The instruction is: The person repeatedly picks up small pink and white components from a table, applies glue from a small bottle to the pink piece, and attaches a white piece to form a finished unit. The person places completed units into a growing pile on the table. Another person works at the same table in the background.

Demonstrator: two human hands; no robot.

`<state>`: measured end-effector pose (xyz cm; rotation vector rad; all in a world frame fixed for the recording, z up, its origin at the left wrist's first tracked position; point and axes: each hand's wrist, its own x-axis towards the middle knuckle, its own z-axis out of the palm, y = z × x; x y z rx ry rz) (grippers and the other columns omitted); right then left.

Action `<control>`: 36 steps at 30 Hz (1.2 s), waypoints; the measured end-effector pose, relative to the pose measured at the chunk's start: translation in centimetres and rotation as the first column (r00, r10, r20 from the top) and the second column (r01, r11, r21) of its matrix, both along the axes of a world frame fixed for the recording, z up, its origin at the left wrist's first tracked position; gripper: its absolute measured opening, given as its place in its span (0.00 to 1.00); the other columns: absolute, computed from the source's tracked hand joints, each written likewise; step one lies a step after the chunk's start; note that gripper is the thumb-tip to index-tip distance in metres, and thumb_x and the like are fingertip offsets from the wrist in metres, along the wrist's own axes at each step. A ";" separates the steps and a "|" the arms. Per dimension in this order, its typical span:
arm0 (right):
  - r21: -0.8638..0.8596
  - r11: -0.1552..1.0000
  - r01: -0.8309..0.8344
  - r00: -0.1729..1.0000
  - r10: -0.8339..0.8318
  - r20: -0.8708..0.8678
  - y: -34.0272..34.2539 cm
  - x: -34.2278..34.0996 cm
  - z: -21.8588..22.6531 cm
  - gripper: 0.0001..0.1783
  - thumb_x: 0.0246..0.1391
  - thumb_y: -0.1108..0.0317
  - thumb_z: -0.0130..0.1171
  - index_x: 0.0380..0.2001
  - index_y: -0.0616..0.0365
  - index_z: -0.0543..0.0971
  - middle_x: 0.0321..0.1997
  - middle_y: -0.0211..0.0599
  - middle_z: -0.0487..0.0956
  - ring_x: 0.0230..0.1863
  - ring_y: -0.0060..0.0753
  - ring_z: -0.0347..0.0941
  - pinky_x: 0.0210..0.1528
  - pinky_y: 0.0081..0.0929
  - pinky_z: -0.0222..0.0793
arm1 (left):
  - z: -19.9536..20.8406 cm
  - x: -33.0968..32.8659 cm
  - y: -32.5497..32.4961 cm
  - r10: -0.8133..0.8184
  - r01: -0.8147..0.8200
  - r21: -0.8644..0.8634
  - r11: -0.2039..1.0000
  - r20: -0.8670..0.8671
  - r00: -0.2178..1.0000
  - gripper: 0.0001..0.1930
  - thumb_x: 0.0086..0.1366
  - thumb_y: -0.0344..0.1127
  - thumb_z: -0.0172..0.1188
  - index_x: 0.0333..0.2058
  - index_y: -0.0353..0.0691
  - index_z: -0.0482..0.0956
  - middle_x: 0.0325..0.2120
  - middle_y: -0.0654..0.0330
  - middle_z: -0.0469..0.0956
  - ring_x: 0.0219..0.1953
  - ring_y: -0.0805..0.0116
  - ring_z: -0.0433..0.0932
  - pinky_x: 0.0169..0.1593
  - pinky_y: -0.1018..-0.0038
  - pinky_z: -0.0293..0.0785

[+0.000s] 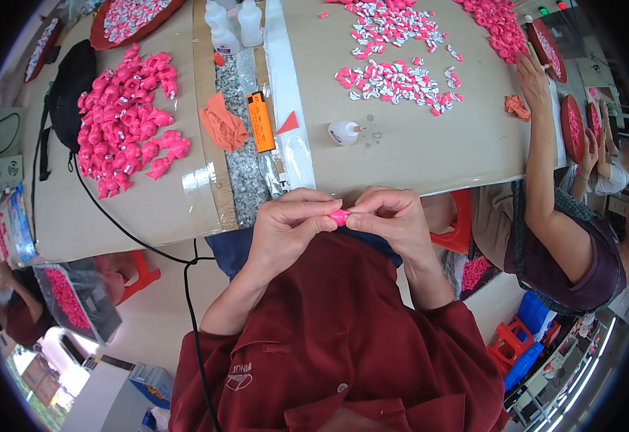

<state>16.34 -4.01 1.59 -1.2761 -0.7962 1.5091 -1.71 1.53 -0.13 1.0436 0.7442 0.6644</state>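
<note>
Between the fingertips of both hands, just off the table's front edge, is a small glossy pink piece point(339, 217). My left hand point(290, 216) pinches it from one side with thumb and forefinger. From the other side my right hand point(388, 214) grips it the same way. The fingers cover most of the piece, so its full shape is hidden. Beyond my hands a small white squeeze bottle point(343, 132) lies tipped on the table. Farther off are scattered small pink-and-white pieces point(401, 83). To the left lies a heap of pink figures point(123, 119).
An orange cloth point(223, 121), an orange box-cutter-like item point(261, 121) and white bottles point(249, 21) occupy the grey strip. A black cable point(187, 288) hangs by my left arm. At right a co-worker's arm point(541, 151) reaches toward a pink heap point(498, 29). A red stool point(458, 223) stands underneath.
</note>
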 end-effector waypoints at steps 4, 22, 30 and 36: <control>0.122 0.992 -0.018 0.992 0.003 0.125 -0.2 -0.3 0.3 0.03 0.42 0.77 0.64 0.25 0.62 0.80 0.24 0.30 0.77 0.26 0.14 0.70 0.26 0.13 0.63 | -0.1 -0.4 0.4 -0.031 0.028 0.075 0.997 0.043 0.999 0.11 0.51 0.18 0.59 0.35 0.36 0.81 0.34 0.57 0.77 0.34 0.74 0.76 0.37 0.82 0.74; 0.818 0.498 -0.288 0.948 0.024 0.319 0.3 -1.6 9.1 0.09 0.32 0.81 0.65 0.23 0.70 0.78 0.22 0.40 0.74 0.20 0.30 0.70 0.19 0.20 0.63 | 10.0 -3.1 -2.1 -0.067 -0.081 0.561 0.824 0.239 0.969 0.16 0.45 0.18 0.64 0.35 0.36 0.79 0.33 0.50 0.74 0.28 0.57 0.79 0.28 0.75 0.79; 0.736 0.631 -0.245 0.969 0.160 0.186 0.7 -1.3 9.4 0.10 0.33 0.80 0.66 0.24 0.71 0.78 0.23 0.41 0.74 0.21 0.31 0.69 0.20 0.21 0.62 | 9.9 -2.7 -1.7 -0.061 -0.089 0.587 0.804 0.231 0.971 0.16 0.44 0.18 0.64 0.35 0.38 0.79 0.34 0.53 0.73 0.28 0.56 0.79 0.27 0.75 0.79; 0.621 0.754 -0.213 0.977 0.151 0.151 1.0 -1.1 8.1 0.08 0.35 0.80 0.66 0.24 0.66 0.79 0.22 0.38 0.75 0.21 0.32 0.69 0.21 0.21 0.62 | 8.4 -2.4 -1.9 0.037 -0.122 0.445 0.887 0.195 0.980 0.11 0.44 0.16 0.61 0.30 0.31 0.80 0.30 0.49 0.76 0.28 0.60 0.79 0.30 0.75 0.79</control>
